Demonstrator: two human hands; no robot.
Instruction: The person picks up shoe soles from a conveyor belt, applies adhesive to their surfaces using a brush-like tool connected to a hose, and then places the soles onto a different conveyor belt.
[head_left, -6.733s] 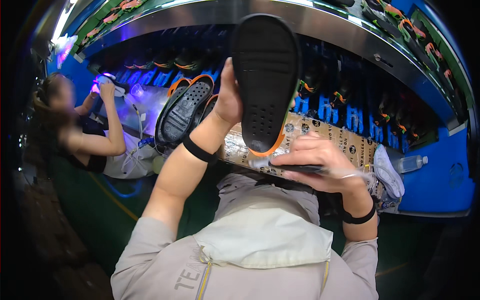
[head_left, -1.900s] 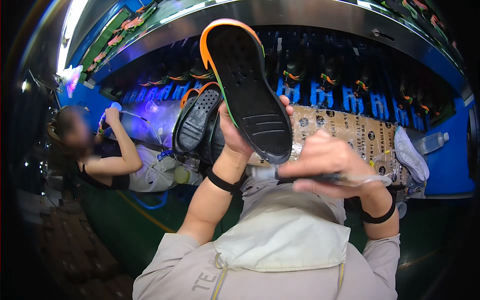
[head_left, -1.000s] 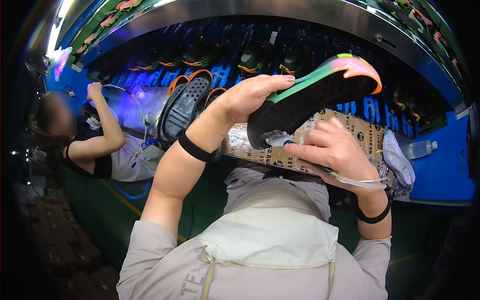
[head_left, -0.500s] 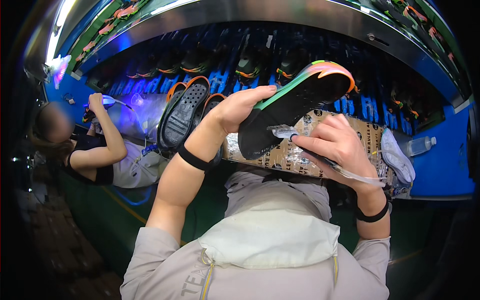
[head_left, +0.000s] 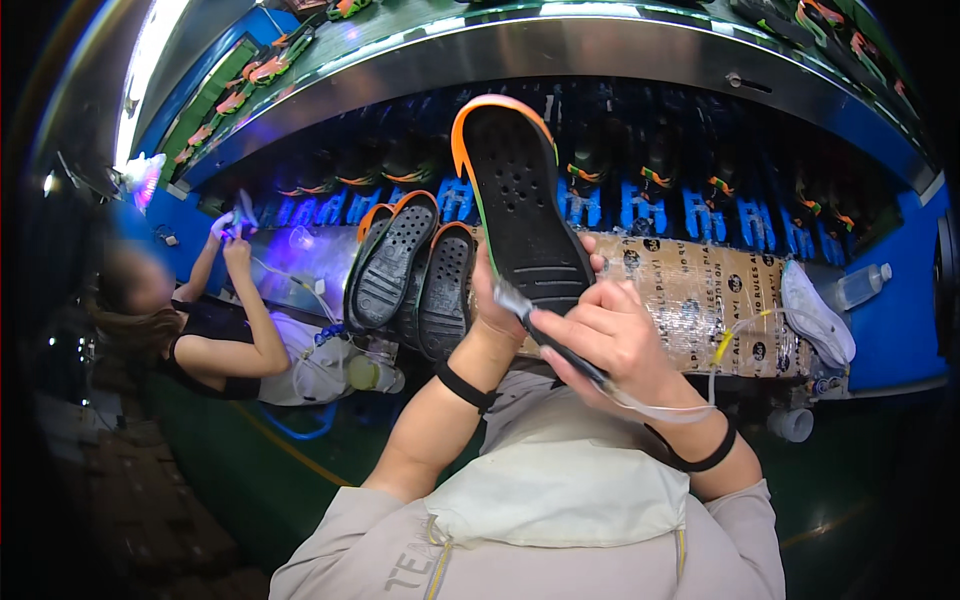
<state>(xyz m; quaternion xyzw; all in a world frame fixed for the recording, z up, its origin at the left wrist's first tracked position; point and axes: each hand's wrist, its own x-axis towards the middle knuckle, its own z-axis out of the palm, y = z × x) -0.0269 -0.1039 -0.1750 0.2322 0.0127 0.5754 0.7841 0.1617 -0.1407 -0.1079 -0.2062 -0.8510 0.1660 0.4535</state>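
Note:
My left hand grips the heel end of a black shoe sole with an orange and green rim. Its toe points up and away, and several small holes show in the forefoot. Fingers of this hand also show along the sole's right edge. My right hand is closed around a dark-handled brush with a clear tube trailing from it. The pale brush tip is at the left edge of the heel, close to my left hand; whether it touches the sole I cannot tell.
More black soles lean together on the bench to the left. Printed cardboard under clear wrap covers the bench; right of it are a white pad and a clear bottle. Blue racks hold shoes behind. A co-worker sits at left.
The sole has swung from tilted right to nearly upright, its toe now up and to the left. My right hand and the brush have moved left and down, from the sole's inside to its heel edge.

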